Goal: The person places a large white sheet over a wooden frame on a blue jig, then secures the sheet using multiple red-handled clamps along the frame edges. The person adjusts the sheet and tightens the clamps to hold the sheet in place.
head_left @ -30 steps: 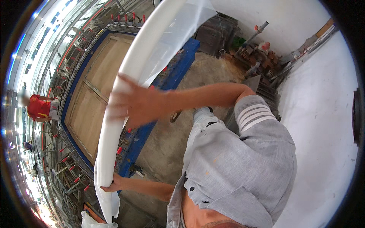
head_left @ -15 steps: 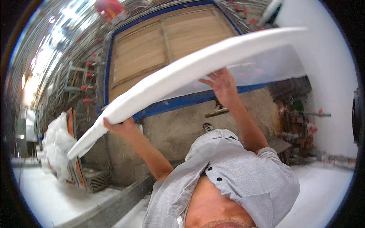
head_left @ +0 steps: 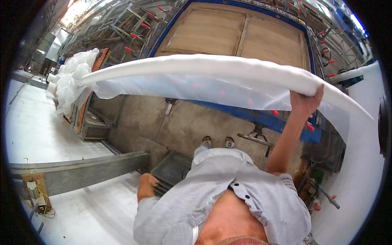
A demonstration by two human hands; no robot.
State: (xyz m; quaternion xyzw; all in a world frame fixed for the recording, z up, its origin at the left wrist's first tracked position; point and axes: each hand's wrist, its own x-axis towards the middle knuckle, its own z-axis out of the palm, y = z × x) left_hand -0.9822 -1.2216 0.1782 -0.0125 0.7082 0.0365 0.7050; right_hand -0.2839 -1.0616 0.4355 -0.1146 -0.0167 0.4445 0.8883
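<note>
My right hand (head_left: 306, 102) is raised and grips a long white roll (head_left: 212, 67) near its right end. The roll spans the view from left to right, and a loose sheet of translucent film (head_left: 196, 90) hangs from it. My left hand (head_left: 149, 180) hangs low by my hip, off the roll, just above a dark metal tray (head_left: 173, 167) on the floor. Its fingers look curled, and I see nothing in them. My sandalled feet (head_left: 218, 141) stand on the concrete floor below the roll.
A large blue-framed wooden panel (head_left: 241, 34) lies ahead with red-handled clamps (head_left: 136, 36) along its steel racks. Crumpled white film (head_left: 75, 77) is piled at the left by an orange machine. A grey steel beam (head_left: 85, 171) crosses the lower left. A white surface (head_left: 359, 163) rises at right.
My left hand has let go of the roll and dropped to my side. The roll has swung level across the view, held by my right hand alone.
</note>
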